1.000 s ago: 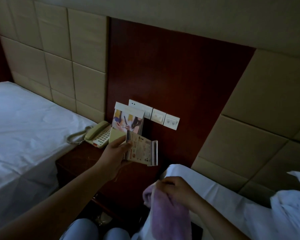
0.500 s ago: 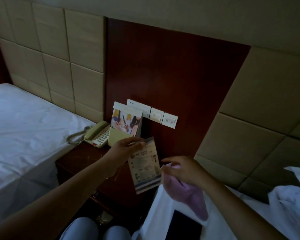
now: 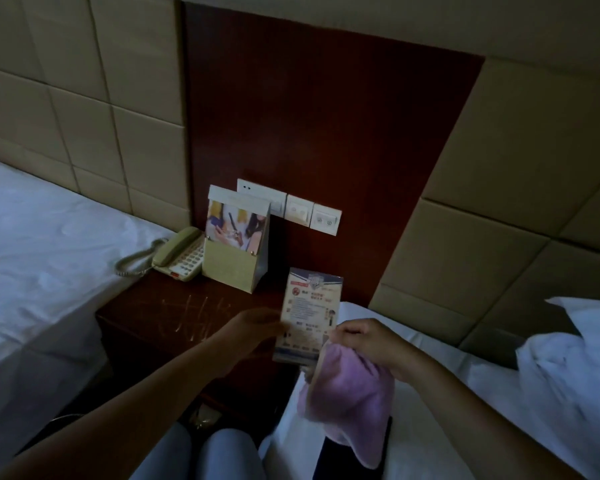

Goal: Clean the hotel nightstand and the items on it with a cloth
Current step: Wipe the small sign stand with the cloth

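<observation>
Off to the left of our grip, the phone (image 3: pixel 181 252) sits at the back of the nightstand (image 3: pixel 160 317), pushed close to the card stand (image 3: pixel 234 244) just beside it, both out of the way so the scratched front of the top lies bare for wiping.

Now our left hand (image 3: pixel 248 332) reaches in from the lower left, forearm angled up across the nightstand's front edge, wrist fairly straight. It pinches the card (image 3: pixel 309 315) by its left edge, holding it upright and lifted clear of the wood with its printed face toward us, so the face can be rubbed. The hand is blurred, so we think thumb in front and fingers behind, but we can't be sure.

Right of the card, our right hand (image 3: pixel 368 341) comes in from the lower right, knuckles up, fingers closed on a bunch of the purple cloth (image 3: pixel 347 396). The cloth hangs down below that fist, its top touching the card's lower right corner. It looks as if we are about to wipe the card, with the nightstand top and the phone still to do.
</observation>
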Demonstrator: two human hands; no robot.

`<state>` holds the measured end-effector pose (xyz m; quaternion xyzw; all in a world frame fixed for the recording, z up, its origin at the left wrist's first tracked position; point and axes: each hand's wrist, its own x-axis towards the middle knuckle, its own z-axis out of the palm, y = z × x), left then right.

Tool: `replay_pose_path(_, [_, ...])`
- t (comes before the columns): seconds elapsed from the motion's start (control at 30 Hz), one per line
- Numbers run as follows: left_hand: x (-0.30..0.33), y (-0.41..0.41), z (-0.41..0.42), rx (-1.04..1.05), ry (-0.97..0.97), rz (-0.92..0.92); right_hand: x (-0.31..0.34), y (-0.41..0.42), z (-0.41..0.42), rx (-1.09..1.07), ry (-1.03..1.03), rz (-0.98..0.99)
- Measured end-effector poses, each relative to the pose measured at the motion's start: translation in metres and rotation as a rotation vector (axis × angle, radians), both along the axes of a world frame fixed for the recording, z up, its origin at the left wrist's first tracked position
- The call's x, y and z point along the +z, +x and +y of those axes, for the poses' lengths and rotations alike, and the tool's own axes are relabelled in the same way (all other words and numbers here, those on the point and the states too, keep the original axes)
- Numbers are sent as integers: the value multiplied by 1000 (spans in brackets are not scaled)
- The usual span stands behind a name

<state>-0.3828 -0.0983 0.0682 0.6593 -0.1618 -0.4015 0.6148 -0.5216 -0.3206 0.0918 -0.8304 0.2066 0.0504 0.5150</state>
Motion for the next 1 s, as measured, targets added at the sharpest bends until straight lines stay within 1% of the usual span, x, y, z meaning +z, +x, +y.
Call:
replay_pose_path(0.07, [-20, -5, -7, -2, -5, -13, -5, -8, -11, -32, 6, 65])
replay_pose_path(0.1, [-31, -9, -13, -1, -2, -22, -9, -14, -17, -35, -28, 98])
replay_pose_path(0.17, [-47, -19, -28, 8, 39, -19, -18, -25, -33, -53, -154, 127])
replay_pose_path(0.2, [-56, -24, -36, 9, 71, -10, -21, -29, -43, -97, -214, 118])
replay_pose_path(0.3, [-83, -37, -57, -46, 176, 0, -25, -44, -76, -320, -284, 39])
replay_pose_path(0.37, [-101, -49, -67, -106, 291, -33, -26, -51, -94, -483, -318, -17])
replay_pose_path(0.43, [-112, -64, -72, -144, 366, -47, -24, -58, -107, -589, -340, -31])
replay_pose_path(0.57, [-136, -94, -82, -203, 440, -32, -21, -65, -124, -576, -509, 29])
replay_pose_path(0.63, [-148, -105, -86, -234, 473, -43, -22, -68, -122, -599, -530, -16])
replay_pose_path(0.73, [-162, -119, -87, -268, 529, -88, -25, -68, -115, -549, -664, -144])
replay_pose_path(0.83, [-168, -122, -89, -306, 573, -156, -24, -65, -103, -464, -602, -169])
replay_pose_path(0.9, [-162, -118, -90, -277, 569, -155, -24, -58, -94, -418, -562, -204])
replay_pose_path(0.97, [-150, -105, -92, -196, 527, -142, -23, -48, -84, -383, -523, -253])
replay_pose_path(1.0, [-139, -99, -92, -139, 439, -77, -23, -42, -79, -375, -498, -274])
